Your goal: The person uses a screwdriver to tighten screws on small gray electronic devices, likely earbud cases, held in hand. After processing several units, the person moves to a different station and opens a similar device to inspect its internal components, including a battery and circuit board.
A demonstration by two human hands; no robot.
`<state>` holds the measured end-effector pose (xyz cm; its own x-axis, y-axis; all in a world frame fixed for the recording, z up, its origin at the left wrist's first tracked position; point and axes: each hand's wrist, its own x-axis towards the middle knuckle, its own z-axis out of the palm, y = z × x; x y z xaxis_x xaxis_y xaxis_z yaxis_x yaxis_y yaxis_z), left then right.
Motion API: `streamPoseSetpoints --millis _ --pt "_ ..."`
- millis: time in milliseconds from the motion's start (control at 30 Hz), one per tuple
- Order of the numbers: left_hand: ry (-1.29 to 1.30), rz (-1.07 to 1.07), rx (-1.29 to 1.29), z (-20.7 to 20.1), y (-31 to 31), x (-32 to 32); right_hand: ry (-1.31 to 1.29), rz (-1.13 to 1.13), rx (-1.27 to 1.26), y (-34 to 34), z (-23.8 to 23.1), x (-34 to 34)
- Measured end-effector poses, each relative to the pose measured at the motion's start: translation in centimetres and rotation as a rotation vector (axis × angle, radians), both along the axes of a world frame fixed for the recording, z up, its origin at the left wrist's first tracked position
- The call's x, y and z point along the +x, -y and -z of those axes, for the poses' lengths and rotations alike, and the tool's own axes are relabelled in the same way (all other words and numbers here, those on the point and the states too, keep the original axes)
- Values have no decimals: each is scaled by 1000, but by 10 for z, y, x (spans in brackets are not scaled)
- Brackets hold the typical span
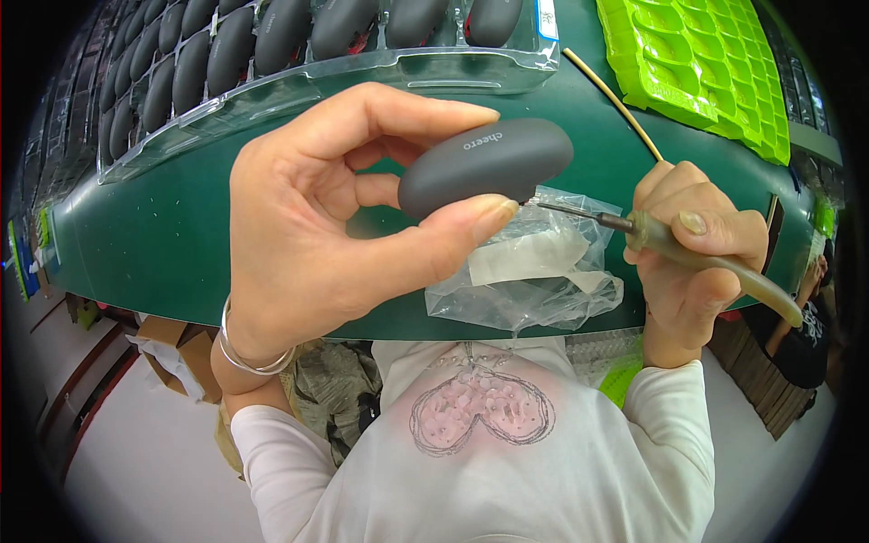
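Observation:
Between the thumb and fingers of my left hand is a dark grey, rounded oval plastic case, tilted above the table. My right hand grips the handle of a thin screwdriver, its shaft pointing left. The tip meets or nearly meets the case's lower edge beside my left thumb; exact contact is too small to make out. Beneath the tool, a clear plastic bag with a pale paper-like piece lies at the table's near edge.
At the back left, a clear plastic tray holds several similar dark cases. A bright green moulded tray lies at the far right, near a thin wooden stick on the green table. Another person sits at the right edge.

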<state>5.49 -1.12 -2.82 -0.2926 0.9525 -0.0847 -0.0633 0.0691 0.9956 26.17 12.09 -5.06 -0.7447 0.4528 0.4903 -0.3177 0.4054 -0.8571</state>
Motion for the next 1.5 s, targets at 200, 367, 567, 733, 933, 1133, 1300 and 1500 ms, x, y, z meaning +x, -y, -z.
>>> streamPoseSetpoints --millis 200,367,567,733,933,1133,1300,1500 --pt "-15 -30 -22 -4 4 0 -55 8 -62 2 2 -4" --pt "-439 -330 -16 -15 16 -34 -87 76 -120 2 5 -5" --pt "-740 -889 -35 -6 54 -132 -29 124 -162 8 4 -13" --pt "-888 -847 -229 14 67 -173 0 155 -175 8 5 -13" --pt "-1377 -778 -363 21 66 -177 31 190 -173 7 8 -12" --pt "-1493 -722 -416 8 82 -210 39 188 -173 7 8 -12" --pt "-1403 -698 -540 7 82 -231 43 188 -183 9 8 -12" --pt "-1445 -786 -340 -2 67 -198 63 185 -191 11 7 -12"
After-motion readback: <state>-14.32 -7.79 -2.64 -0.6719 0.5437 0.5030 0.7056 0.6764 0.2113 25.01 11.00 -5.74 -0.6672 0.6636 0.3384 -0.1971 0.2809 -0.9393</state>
